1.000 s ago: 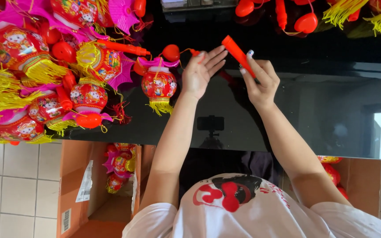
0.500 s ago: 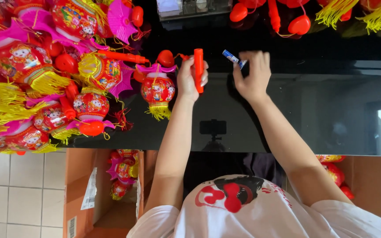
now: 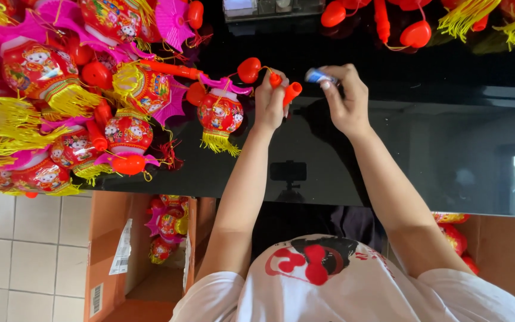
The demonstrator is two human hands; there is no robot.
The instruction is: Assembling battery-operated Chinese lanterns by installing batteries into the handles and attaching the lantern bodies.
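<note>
Orange-red plastic stick (image 3: 291,93): clamped in fingers of left hand (image 3: 271,100), tip poking out beside the thumb. Probably light, stiff, smooth; best gripped mid-shaft. Small blue-and-silver cylinder (image 3: 317,76): pinched at fingertips of right hand (image 3: 346,98), just across from the stick, apart from it. Likely light, hard, slippery, easily dropped. Red paper lantern (image 3: 219,114): just left of the left fingers, with yellow fringe; flimsy, crushable. Lantern heap (image 3: 61,101): further left, cords tangled. Black glass table (image 3: 388,155): under both hands. Open cardboard box (image 3: 132,256): below, well apart.
</note>
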